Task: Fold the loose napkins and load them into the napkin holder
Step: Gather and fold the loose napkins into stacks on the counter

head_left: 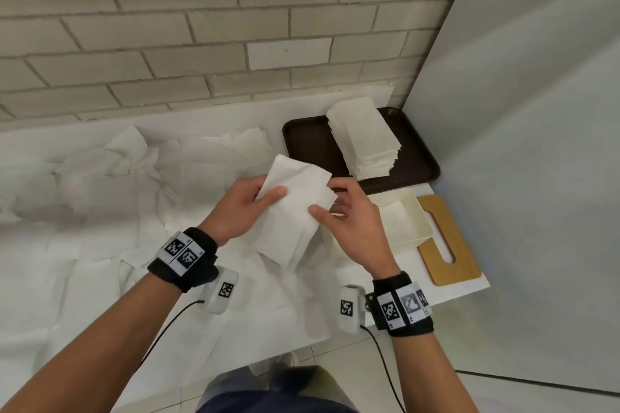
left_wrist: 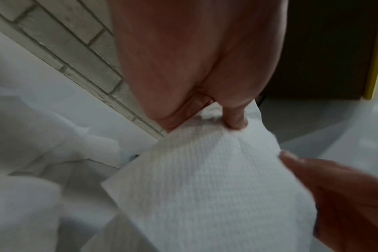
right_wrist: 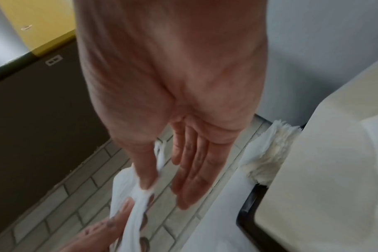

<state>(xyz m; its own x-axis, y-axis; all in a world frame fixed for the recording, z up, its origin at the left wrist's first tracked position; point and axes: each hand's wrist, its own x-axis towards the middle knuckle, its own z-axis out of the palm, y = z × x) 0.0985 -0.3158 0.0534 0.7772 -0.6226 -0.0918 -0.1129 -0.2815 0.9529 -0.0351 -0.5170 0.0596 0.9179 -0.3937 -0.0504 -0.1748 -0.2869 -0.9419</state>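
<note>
- The wrist bands (head_left: 183, 253) on both forearms carry black-and-white square code markers; no words can be read on them.
- The left hand (head_left: 240, 208) grasps the napkin (head_left: 295, 208) by its left edge, thumb on top and fingers (left_wrist: 235, 117) beneath.
- The right hand (head_left: 349, 221) pinches the napkin's right edge with its thumb; in the right wrist view the other fingers (right_wrist: 190, 170) lie fairly straight behind the sheet.
- The napkin is held in the air above the white surface (head_left: 453, 293), partly folded, just left of the cream napkin holder (head_left: 406, 221).
- A wooden lid (head_left: 448, 241) with a slot lies to the right of the holder.
- Loose napkins (head_left: 100, 178) lie spread across the left of the surface.
- Farther back, a stack of folded napkins (head_left: 365, 139) sits on a dark brown tray (head_left: 308, 144) by the brick wall (head_left: 201, 27).
</note>
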